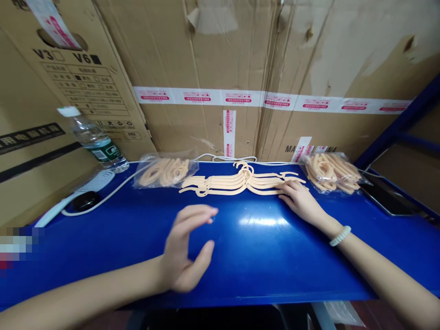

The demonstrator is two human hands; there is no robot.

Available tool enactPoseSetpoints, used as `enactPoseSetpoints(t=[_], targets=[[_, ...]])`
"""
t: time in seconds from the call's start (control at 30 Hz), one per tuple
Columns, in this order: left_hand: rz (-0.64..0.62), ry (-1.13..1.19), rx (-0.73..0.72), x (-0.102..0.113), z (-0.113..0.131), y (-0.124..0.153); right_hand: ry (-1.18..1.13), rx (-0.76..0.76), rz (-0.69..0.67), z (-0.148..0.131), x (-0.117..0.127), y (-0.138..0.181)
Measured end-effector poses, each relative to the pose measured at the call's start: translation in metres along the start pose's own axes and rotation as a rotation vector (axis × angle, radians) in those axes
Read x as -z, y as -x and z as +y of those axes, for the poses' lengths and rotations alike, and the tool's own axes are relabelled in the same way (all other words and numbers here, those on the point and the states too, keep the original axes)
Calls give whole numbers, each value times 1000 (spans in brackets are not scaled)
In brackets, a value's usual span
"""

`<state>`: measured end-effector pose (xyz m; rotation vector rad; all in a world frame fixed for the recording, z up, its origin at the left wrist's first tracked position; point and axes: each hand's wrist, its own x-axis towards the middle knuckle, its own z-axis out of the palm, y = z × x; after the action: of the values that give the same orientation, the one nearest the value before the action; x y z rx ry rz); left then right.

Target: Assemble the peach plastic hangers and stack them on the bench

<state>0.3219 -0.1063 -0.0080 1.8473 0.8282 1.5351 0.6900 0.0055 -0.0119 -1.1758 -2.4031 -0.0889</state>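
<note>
A stack of pale orange plastic hangers (237, 182) lies flat at the back of the blue table (261, 256). My right hand (299, 200) rests on the table with its fingers stretched out, the fingertips touching the right end of the hangers. My left hand (187, 247) hovers open above the middle of the table, fingers apart and empty, a little in front of the hangers' left end.
Two clear bags of orange plastic parts lie at the back, one on the left (165, 172) and one on the right (332, 172). A water bottle (96, 140), a white fan (77, 195) and a phone (387, 197) sit at the sides. Cardboard boxes (220, 73) wall the back.
</note>
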Motion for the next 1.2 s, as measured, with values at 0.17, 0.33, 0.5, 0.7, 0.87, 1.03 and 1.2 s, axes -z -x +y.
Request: enactPoseSetpoints(t=[0.17, 0.33, 0.5, 0.7, 0.87, 1.03, 1.2], targets=[[-120, 211, 347, -14, -23, -20, -53, -6, -29, -10, 6, -2], [-68, 387, 635, -5, -26, -25, -152, -115, -112, -20, 21, 1], [120, 395, 706, 2, -25, -33, -239, -129, -10, -22, 31, 0], [222, 468, 807, -2, -27, -39, -196, -124, 53, -28, 36, -3], [288, 509, 755, -4, -26, -40, -214, -84, 51, -38, 38, -3], [129, 313, 621, -1, -33, -35, -190, -53, 14, -44, 37, -2], [-248, -51, 387, 1, -35, -29, -213, -13, -68, -54, 32, -1]])
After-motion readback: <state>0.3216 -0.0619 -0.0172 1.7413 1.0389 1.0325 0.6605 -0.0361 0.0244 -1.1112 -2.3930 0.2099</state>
